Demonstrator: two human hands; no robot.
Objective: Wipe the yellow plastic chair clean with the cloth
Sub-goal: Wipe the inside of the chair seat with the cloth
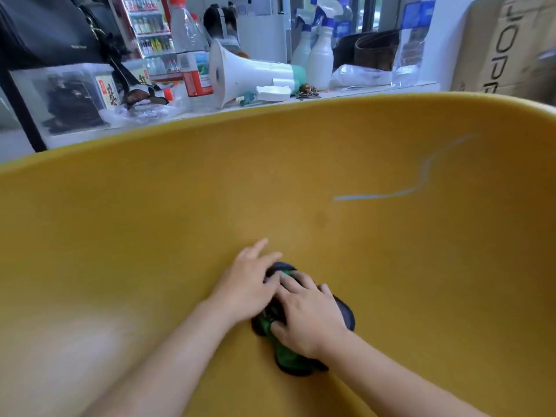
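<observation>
— Where is the cloth?

— Bunched dark and green, the cloth (284, 347) lies low in the curved inside of the yellow plastic chair (150, 230), pressed flat under both my hands.

— How are they placed?

— My left hand (245, 285) lies over its upper edge, fingers spread, some on bare plastic. My right hand (310, 319) covers the middle, fingers splayed and pushing down, thumb curled at the green fold.

— Anything else on the chair?

— A pale streak (391, 194) up to the right, well apart from the cloth. Behind the rim, a table (361, 89) carries a white megaphone (252, 74) and spray bottles (320, 55).
</observation>
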